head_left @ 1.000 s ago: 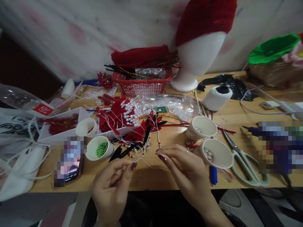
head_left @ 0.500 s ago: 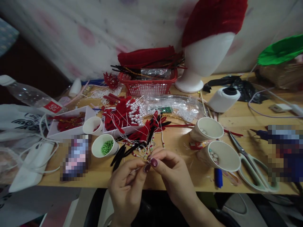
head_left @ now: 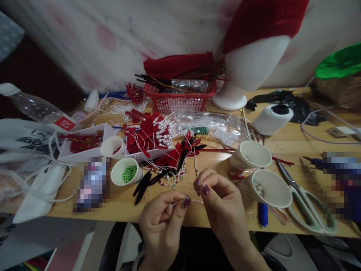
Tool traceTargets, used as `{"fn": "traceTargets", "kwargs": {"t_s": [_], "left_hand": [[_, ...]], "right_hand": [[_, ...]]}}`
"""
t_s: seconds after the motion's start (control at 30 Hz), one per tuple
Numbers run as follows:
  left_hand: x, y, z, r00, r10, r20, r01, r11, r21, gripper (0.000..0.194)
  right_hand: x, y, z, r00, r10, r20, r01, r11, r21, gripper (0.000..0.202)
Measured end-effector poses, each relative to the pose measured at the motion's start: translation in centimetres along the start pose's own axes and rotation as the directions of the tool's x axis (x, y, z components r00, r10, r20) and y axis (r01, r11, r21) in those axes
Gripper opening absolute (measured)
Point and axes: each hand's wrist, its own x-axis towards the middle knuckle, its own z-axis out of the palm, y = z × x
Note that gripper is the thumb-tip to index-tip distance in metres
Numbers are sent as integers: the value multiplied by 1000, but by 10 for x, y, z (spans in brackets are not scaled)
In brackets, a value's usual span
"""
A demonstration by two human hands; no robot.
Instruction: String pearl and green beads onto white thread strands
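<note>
My left hand [head_left: 162,222] is closed in a pinch on a thin white thread [head_left: 172,205], which runs back across its fingers. A loose length of it curves out to the right beyond the thumb. My right hand [head_left: 224,203], a little higher, has thumb and forefinger pressed together, with a thin pale bit of thread between the tips. The two hands are apart above the table's front edge. Just behind them lie strung red, green and white beads [head_left: 180,175] and black fuzzy strips [head_left: 143,188].
At left stand a cup of green beads [head_left: 129,174], a smaller cup [head_left: 112,147] and a lilac tray [head_left: 108,131]. To the right are two paper cups [head_left: 275,188], scissors [head_left: 295,184] and a thread cone [head_left: 270,121]. Behind stand a red basket [head_left: 180,99] and a white mannequin head [head_left: 251,71].
My hands, fingertips together before, have drawn apart; the right moved right and slightly up. A gap now shows between them. The whole view has shifted slightly.
</note>
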Motion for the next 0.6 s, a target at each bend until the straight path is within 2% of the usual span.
{"fn": "traceTargets", "kwargs": {"t_s": [0.2,0.3,0.4,0.5,0.53,0.6], "left_hand": [[3,-2,-3,999,-34,-8,34,999,-42,22],[13,-9,-9,997,-69,-18,65,987,-148,27],[24,-14,-12,992,-117,43,124,941,-315,28],[30,-12,-11,983,-164,80,182,886,-426,28],[31,-10,-10,980,-177,89,198,877,-438,29],[29,-7,-8,977,-193,87,211,874,-438,33]], "right_hand": [[5,-11,-5,998,-29,-57,28,999,-15,18],[10,-21,-9,981,-123,-147,121,992,-27,23],[10,-24,-9,972,-160,-172,155,987,-41,34],[6,-13,-7,980,-105,-170,108,994,9,56],[4,-8,-6,983,-68,-169,69,998,-4,55],[-1,3,-5,990,35,-136,-46,996,-80,36]]}}
